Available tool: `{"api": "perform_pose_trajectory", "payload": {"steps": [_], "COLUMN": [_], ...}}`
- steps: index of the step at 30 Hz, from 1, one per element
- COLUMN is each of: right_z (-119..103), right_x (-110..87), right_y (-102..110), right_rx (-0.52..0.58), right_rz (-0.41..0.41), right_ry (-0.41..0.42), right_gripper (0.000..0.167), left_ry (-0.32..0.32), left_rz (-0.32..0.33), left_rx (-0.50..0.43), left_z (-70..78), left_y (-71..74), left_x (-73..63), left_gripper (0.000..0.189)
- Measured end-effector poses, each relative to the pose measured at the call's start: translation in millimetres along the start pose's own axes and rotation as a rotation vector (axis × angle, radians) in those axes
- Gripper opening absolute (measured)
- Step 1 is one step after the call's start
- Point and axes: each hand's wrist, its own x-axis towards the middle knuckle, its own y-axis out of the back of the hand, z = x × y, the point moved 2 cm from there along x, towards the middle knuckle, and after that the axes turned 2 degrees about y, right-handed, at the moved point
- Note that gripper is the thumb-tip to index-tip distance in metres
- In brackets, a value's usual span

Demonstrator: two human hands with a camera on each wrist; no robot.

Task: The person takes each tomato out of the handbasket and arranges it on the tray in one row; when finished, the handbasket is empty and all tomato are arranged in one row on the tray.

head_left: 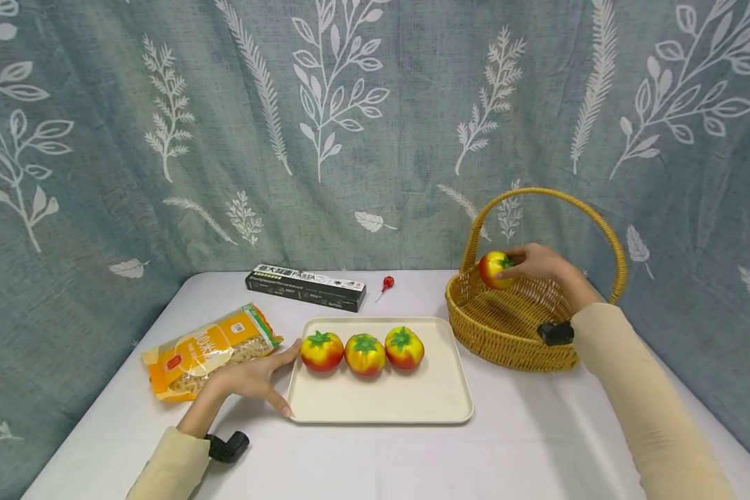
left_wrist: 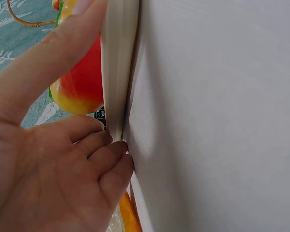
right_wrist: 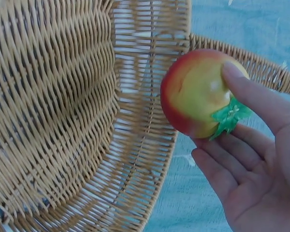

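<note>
My right hand [head_left: 540,264] holds a red-and-yellow toy tomato [head_left: 495,270] with a green leafy top over the back left of the wicker basket [head_left: 496,332]. In the right wrist view, thumb and fingers pinch the tomato [right_wrist: 198,96] near its leaves, with the basket's weave beside it. My left hand [head_left: 256,378] lies at the left edge of the cream tray [head_left: 381,405], thumb and fingers spread along that side. The left wrist view shows its fingertips right at the tray's rim [left_wrist: 118,63]. Three similar tomatoes [head_left: 365,355] sit in a row along the tray's back half.
An orange bag of pasta [head_left: 215,351] lies left of the tray, next to my left forearm. Behind the tray are a dark pasta box [head_left: 306,287] and a red lollipop [head_left: 387,282]. The basket's tall handle [head_left: 619,257] arches above my right hand. A patterned curtain [head_left: 375,139] hangs behind the table.
</note>
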Motion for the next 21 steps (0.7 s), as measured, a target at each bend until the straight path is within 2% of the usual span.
{"api": "perform_pose_trajectory", "payload": {"steps": [12,21], "right_z": [-8.0,-27.6], "right_x": [-22.9,-45.4], "right_y": [-8.7,-15.5], "right_rx": [0.080,0.088], "right_rz": [0.079,0.187], "right_ry": [0.013,0.018], "right_gripper": [0.086,0.089], "left_ry": [0.007,0.005], "left_rz": [0.003,-0.002], "left_rx": [0.001,-0.005], "left_z": [1.4,1.8], "left_y": [0.4,0.1], "left_x": [1.2,-0.7], "left_gripper": [0.123,0.122]}}
